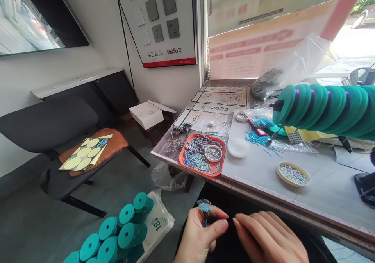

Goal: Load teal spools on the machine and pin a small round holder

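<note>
Left grip (199,233) clasps blue-ended pins (204,207); whether right grip (268,231) holds anything, I cannot tell.

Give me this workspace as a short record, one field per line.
Left hand: holds a bundle of thin blue pieces
Right hand: fingertips near the left hand's; anything held is too small to tell
Orange tray: grey cylinders, blue sticks, small bowl
Cream dish: silvery-grey pieces
Upper right: row of teal discs
Lower left: teal cylinders
Chair: sheet with yellow circles
</note>
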A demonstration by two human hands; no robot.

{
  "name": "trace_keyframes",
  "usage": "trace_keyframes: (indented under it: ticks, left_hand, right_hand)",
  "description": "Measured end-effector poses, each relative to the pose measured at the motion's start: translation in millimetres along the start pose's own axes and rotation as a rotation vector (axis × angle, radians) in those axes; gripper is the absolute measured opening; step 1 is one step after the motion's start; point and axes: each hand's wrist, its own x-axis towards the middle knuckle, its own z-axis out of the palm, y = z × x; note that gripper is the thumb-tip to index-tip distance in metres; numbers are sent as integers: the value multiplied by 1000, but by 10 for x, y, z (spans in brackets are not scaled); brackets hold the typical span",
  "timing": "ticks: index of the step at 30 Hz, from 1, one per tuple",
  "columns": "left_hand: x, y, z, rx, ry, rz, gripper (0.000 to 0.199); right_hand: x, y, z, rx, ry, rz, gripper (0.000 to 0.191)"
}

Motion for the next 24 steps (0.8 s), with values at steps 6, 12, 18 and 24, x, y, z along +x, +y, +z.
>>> trace_keyframes:
  ticks: [6, 12, 18, 24]
  left_hand:
    - [23, 2, 116, -164, -97, 61, 34]
    - [-63, 100, 53, -101, -215, 41, 34]
    - [-24, 273, -212, 393, -223, 187, 41]
    - [-7, 189, -381, 351, -205, 179, 40]
  right_hand:
    - [20, -30, 52, 26, -73, -30, 22]
    - [46, 23, -18, -75, -86, -228, 39]
    - [472, 416, -387, -245, -286, -452, 51]
    - [876, 1011, -744, -506, -104, -601, 27]
